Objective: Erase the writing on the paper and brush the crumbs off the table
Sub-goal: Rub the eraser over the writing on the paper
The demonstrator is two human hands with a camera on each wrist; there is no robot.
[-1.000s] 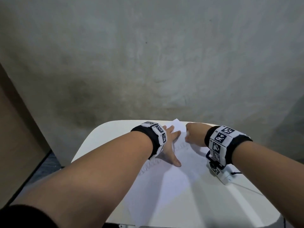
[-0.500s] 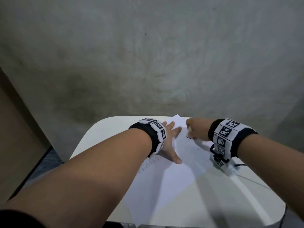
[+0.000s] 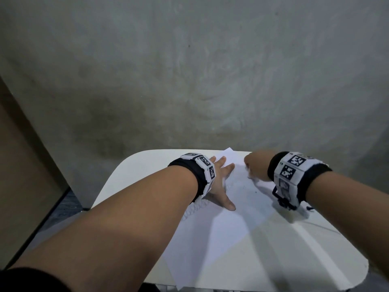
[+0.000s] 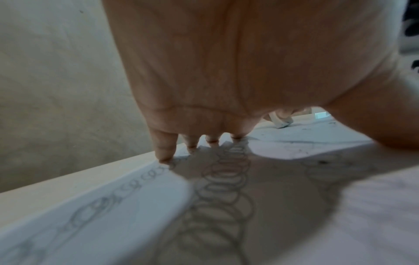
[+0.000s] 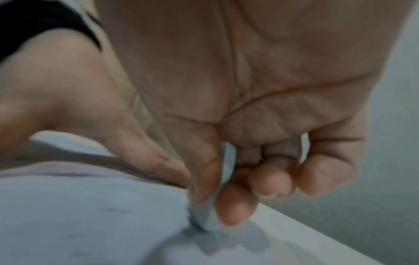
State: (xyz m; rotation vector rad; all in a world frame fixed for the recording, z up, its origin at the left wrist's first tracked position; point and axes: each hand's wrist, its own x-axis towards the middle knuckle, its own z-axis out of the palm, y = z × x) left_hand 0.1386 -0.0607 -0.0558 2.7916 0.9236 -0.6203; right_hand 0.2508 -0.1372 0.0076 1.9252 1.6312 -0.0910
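A white sheet of paper (image 3: 223,228) lies slantwise on the small white table (image 3: 294,249). Pencil loops (image 4: 222,188) run across the paper under my left palm, and more show along its left edge (image 3: 194,209). My left hand (image 3: 221,182) lies flat on the sheet with straight, spread fingers (image 4: 164,148), pressing it down. My right hand (image 3: 253,167) pinches a small white eraser (image 5: 205,217) between thumb and fingertips, its tip on the paper near the far corner. The eraser (image 4: 282,122) also shows past my left palm. Dark crumbs (image 3: 255,192) dot the sheet.
A grey concrete wall (image 3: 189,81) rises just behind the table's far edge (image 3: 168,151). A brown panel (image 3: 21,165) stands at the left, with dark floor (image 3: 63,205) below it. A thin cable (image 3: 320,225) runs over the table at the right.
My right hand with the eraser has shifted a little along the far part of the paper, a rubbing stroke. My left hand has stayed flat on the sheet.
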